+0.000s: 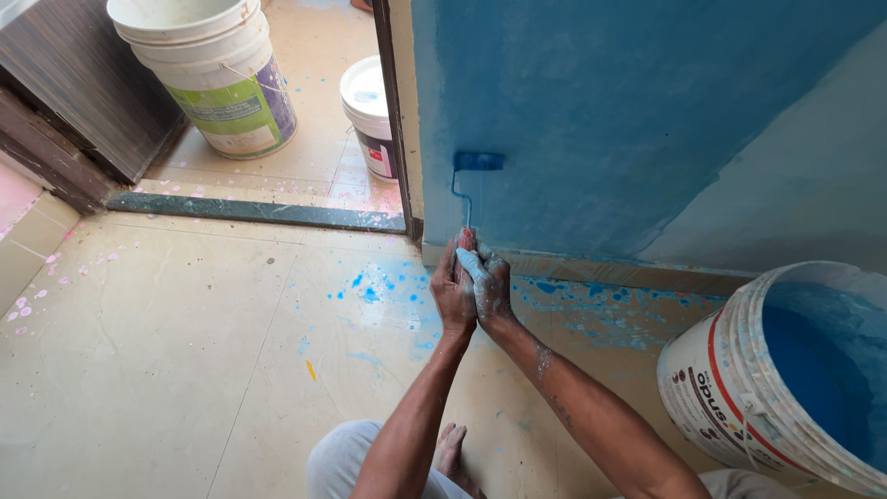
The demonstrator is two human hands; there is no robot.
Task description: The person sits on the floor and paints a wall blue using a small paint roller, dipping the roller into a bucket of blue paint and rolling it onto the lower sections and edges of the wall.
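Both hands, left (454, 294) and right (487, 286), are clasped together around the handle of a small blue paint roller (478, 162), steadying it against the blue-painted wall's (601, 111) lower edge beside the doorway; a white plastic bucket of blue paint (785, 370) stands near the right arm on the splattered tiled floor (185, 351).

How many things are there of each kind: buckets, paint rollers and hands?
Buckets: 3, one with blue paint, one large with a green label, one small white
Paint rollers: 1, a blue roller against the wall
Hands: 2, left hand and right hand, both on the roller's handle
Total: 6
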